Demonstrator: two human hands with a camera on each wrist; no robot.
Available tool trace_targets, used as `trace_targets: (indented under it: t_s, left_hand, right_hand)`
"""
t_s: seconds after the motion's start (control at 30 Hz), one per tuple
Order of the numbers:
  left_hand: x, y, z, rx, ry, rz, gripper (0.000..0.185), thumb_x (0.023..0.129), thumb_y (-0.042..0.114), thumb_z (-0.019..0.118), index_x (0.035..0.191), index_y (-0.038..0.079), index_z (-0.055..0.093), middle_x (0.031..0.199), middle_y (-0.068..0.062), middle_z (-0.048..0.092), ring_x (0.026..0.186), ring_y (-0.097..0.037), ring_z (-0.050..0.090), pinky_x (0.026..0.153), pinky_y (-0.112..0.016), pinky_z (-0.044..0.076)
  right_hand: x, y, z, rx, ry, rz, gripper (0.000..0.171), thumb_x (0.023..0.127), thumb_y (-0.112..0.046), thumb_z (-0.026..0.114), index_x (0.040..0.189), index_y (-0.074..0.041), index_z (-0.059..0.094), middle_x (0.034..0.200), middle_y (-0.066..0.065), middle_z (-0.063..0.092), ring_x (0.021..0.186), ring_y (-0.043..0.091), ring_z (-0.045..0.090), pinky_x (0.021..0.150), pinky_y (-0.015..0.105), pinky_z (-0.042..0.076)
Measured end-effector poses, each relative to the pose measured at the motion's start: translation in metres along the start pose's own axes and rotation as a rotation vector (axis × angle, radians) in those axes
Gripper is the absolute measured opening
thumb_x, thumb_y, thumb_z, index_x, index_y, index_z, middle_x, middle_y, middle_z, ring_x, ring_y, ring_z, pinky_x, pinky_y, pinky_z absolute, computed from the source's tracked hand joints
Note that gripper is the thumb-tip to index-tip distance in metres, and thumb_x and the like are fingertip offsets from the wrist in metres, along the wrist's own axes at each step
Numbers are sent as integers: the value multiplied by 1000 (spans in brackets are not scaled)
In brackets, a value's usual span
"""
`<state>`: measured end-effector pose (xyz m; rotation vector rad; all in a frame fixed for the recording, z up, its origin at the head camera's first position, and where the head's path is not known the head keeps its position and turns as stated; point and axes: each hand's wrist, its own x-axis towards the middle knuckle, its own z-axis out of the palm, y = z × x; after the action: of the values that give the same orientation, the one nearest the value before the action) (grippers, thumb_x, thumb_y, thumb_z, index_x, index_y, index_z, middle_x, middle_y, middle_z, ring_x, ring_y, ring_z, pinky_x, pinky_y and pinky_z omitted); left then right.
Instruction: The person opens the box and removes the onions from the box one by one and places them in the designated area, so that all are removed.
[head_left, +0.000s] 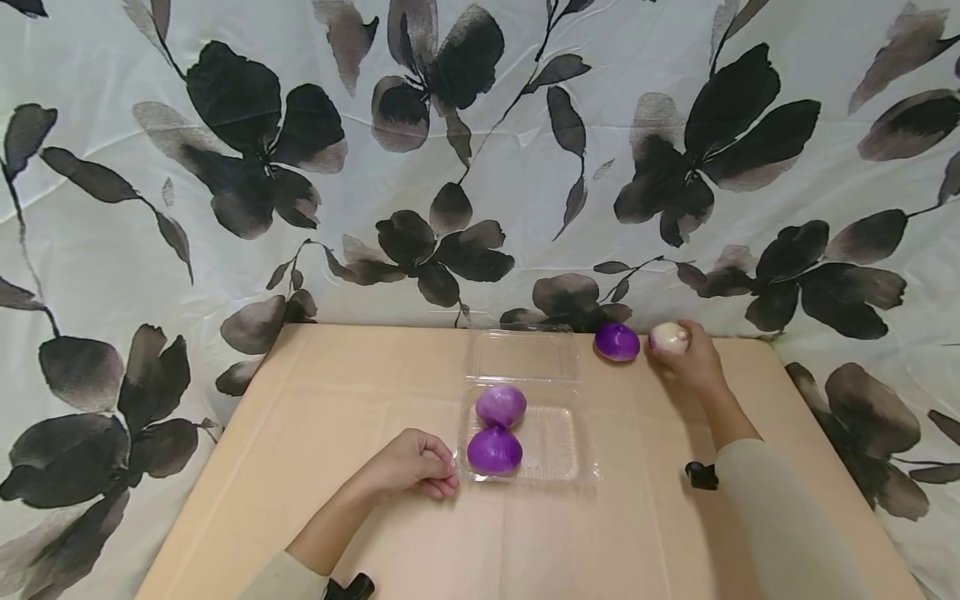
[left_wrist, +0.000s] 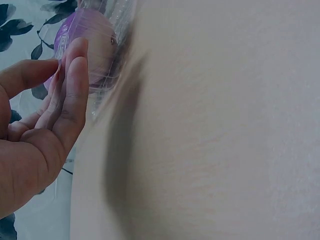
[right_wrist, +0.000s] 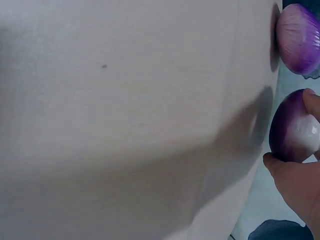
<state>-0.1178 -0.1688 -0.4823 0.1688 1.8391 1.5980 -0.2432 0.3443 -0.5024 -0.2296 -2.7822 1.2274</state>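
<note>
My right hand (head_left: pixel 696 364) grips a purple-and-white red onion (head_left: pixel 669 337) at the table's far right edge; in the right wrist view thumb and fingers hold this onion (right_wrist: pixel 292 127) from its sides. Just left of it lies another red onion (head_left: pixel 617 342). A clear plastic clamshell box (head_left: pixel 551 442) lies with its lid (head_left: pixel 522 357) folded back, away from me. Two peeled red onions, a paler one (head_left: pixel 500 406) behind a darker one (head_left: pixel 494 451), sit in its left half. My left hand (head_left: pixel 414 467) pinches the box's near left edge between thumb and fingertips (left_wrist: pixel 77 47).
The tan table (head_left: pixel 360 375) narrows toward its far edge, where a white cloth (head_left: pixel 555 192) with dark flowers hangs behind. More of the cloth shows past both sides. A dark wrist camera (head_left: pixel 702 476) sits on the right sleeve, another (head_left: pixel 351 587) on the left.
</note>
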Motion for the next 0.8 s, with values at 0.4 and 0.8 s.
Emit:
trace_targets:
  t_s: [0.4, 0.8]
  left_hand:
    - [3, 4, -4, -5, -11, -10, 15, 92, -2, 64, 101, -15, 63, 87, -20, 76, 78, -26, 77, 73, -37, 68]
    - [3, 2, -4, -7, -20, -5, 16, 92, -2, 64, 101, -15, 63, 86, -20, 76, 77, -25, 77, 70, -34, 68]
  right_hand:
    - [0, 5, 8, -62, -26, 16, 82, 96, -17, 72, 157, 9, 23, 151, 42, 37, 137, 59, 39, 117, 70, 33]
    - [-5, 7, 9, -53, -57, 9, 87, 98, -18, 68, 160, 7, 13, 156, 41, 30, 141, 60, 35, 119, 71, 30]
